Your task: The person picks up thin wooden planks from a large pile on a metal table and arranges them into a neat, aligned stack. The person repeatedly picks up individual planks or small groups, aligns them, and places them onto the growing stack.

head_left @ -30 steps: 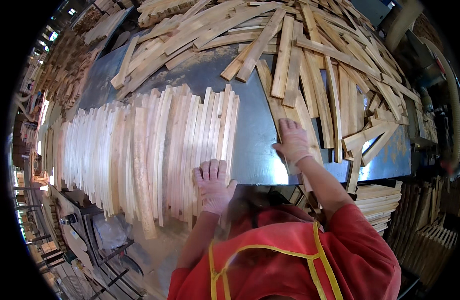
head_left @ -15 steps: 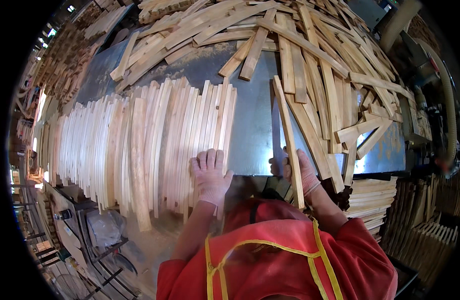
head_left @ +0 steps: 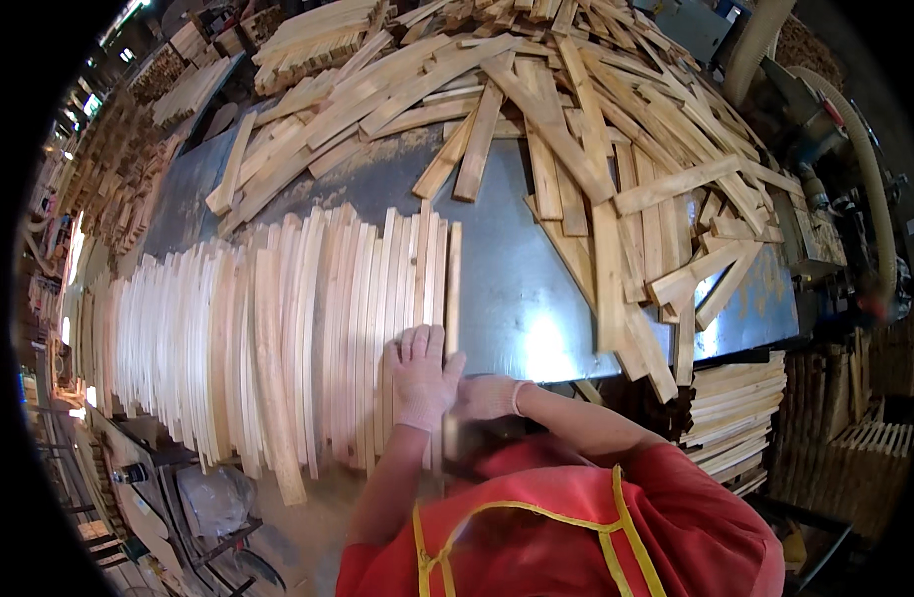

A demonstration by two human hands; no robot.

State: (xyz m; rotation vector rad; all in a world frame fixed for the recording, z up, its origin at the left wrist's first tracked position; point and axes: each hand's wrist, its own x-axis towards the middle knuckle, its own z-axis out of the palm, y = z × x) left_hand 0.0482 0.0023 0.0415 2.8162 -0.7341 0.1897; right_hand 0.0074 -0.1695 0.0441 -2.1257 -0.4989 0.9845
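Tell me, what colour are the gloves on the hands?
White, on both the left hand and right hand, seen from the head view.

pale wood slats (head_left: 308,338), grey metal table (head_left: 517,289), white-gloved hands (head_left: 422,378)

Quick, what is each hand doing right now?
Left hand: open, lying flat on the row of wooden slats.
Right hand: closed around the near end of the last slat.
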